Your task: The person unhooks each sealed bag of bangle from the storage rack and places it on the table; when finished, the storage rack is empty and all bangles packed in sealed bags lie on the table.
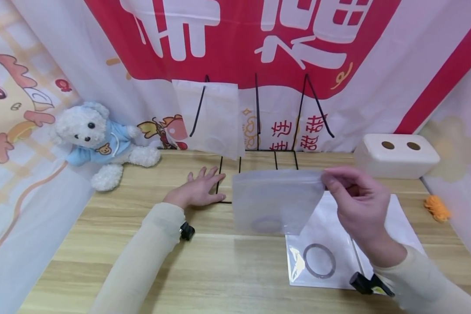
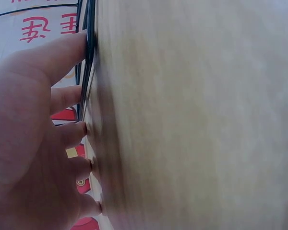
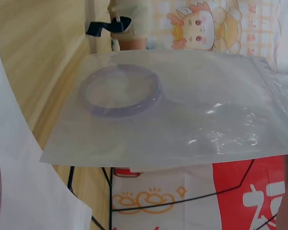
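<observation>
My left hand (image 1: pixel 198 189) rests with spread fingers at the left side of a black wire rack's (image 1: pixel 258 113) base on the table. In the left wrist view its thumb and fingertips touch the rack's wire (image 2: pixel 90 48) and the wood. My right hand (image 1: pixel 359 205) pinches a frosted zip bag (image 1: pixel 274 192) by its top corner, in front of the rack. Inside that bag, near the bottom, the right wrist view shows a purple-grey ring (image 3: pixel 120 113). A similar bag (image 1: pixel 216 113) hangs on the rack's left prong.
Clear-faced white bags (image 1: pixel 298 244), one with a ring (image 1: pixel 334 261) inside, lie under my right arm. A white box (image 1: pixel 400 157) with two holes stands at back right, near an orange yarn bundle (image 1: pixel 437 208). A teddy bear (image 1: pixel 102 139) sits back left.
</observation>
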Demonstrator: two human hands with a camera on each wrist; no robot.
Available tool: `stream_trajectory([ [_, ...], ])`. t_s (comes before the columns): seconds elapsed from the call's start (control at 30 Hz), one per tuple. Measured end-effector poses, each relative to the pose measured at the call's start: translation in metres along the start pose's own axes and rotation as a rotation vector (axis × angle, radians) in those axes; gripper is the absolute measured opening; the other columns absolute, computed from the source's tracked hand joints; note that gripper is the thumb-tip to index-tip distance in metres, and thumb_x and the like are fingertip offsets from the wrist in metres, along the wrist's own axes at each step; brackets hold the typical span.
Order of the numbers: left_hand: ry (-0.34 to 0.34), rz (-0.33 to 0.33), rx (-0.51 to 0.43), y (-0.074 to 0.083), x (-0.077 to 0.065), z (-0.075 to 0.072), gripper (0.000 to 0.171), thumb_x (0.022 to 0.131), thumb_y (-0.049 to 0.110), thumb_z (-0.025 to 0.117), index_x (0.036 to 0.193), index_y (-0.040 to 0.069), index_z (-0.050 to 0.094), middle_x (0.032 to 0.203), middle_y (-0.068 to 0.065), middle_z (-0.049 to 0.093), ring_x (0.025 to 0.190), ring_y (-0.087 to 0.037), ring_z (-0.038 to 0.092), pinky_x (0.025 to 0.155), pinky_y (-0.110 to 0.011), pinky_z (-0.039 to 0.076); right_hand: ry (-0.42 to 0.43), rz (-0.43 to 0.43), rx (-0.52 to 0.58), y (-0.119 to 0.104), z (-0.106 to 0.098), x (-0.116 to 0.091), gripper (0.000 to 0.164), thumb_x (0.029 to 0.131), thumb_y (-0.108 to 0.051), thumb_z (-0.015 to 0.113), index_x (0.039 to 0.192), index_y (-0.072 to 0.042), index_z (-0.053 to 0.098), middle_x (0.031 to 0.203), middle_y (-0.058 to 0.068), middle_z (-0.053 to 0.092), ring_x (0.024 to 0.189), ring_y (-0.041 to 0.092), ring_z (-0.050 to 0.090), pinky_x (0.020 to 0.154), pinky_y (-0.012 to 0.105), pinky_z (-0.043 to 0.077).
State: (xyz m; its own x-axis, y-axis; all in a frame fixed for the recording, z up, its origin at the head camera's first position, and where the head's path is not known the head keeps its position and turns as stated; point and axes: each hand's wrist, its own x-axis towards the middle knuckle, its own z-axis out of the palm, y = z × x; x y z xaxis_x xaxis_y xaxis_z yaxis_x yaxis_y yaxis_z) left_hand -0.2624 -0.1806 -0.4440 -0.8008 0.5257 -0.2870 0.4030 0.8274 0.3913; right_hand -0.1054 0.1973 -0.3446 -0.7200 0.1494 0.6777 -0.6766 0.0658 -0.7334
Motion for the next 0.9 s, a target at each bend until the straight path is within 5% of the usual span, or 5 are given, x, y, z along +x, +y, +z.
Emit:
stream_trajectory([
  [0.27,0.009,0.012,-0.011,-0.004,-0.001,0.001,0.081,0.104,0.061,0.060,0.172,0.028,0.031,0.183,-0.017,0.010,0.166,-0.055,0.000,0.123,-0.086,-0.004,-0.011,0.173,0.062,0.003,0.026,-0.002,0.017,0.093,0.019,0.070,0.106,0.010,0.078,0.095,0.000,0.083,0.075,0.009,0.073,0.071,0.017,0.061],
  [0.57,0.010,0.019,0.011,-0.004,0.001,0.000,0.079,0.105,0.052,0.061,0.172,0.027,0.029,0.183,-0.018,0.008,0.165,-0.058,0.001,0.122,-0.088,-0.001,-0.017,0.394,-0.167,0.022,0.040,0.010,0.015,0.101,-0.004,0.074,0.115,0.003,0.077,0.095,-0.008,0.078,0.078,0.011,0.070,0.073,0.021,0.063],
  [0.9,0.005,-0.007,0.013,-0.003,0.003,0.003,0.077,0.104,0.046,0.066,0.171,0.027,0.033,0.183,-0.017,0.010,0.166,-0.054,0.000,0.123,-0.087,-0.003,-0.139,0.536,-0.169,0.057,0.041,0.025,0.023,0.104,-0.012,0.073,0.122,0.003,0.072,0.096,-0.010,0.076,0.085,0.007,0.074,0.080,0.022,0.065],
])
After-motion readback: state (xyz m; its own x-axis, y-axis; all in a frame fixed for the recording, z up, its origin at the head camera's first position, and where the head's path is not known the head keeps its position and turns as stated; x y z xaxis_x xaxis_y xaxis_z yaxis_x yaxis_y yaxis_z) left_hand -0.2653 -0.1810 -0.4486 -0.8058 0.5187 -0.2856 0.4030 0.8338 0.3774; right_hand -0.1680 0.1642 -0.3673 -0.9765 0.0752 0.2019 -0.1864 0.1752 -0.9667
